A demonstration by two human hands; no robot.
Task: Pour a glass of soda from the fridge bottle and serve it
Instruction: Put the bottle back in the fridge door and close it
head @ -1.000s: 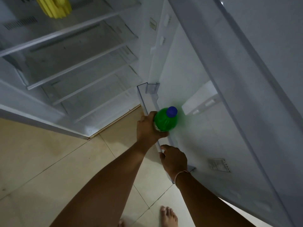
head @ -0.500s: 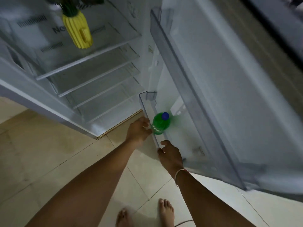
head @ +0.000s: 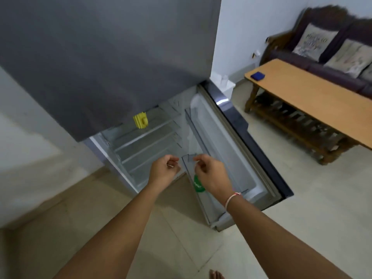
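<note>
The green soda bottle stands in the clear bottom bin of the open fridge door. Only part of its green body shows, below my right hand. My right hand hovers just above the bottle with loosely curled fingers and holds nothing. My left hand is to the left of the bin, in front of the fridge shelves, also loosely curled and empty. Neither hand touches the bottle.
A yellow object sits on an upper glass shelf inside the fridge. The grey upper door is closed. To the right stand a long wooden table with a small blue thing, and a dark sofa with cushions. The floor is tiled.
My left hand has let go of the bottle and pulled back. My right hand left the bin's edge and rose. The view lifted and drew away, showing the room.
</note>
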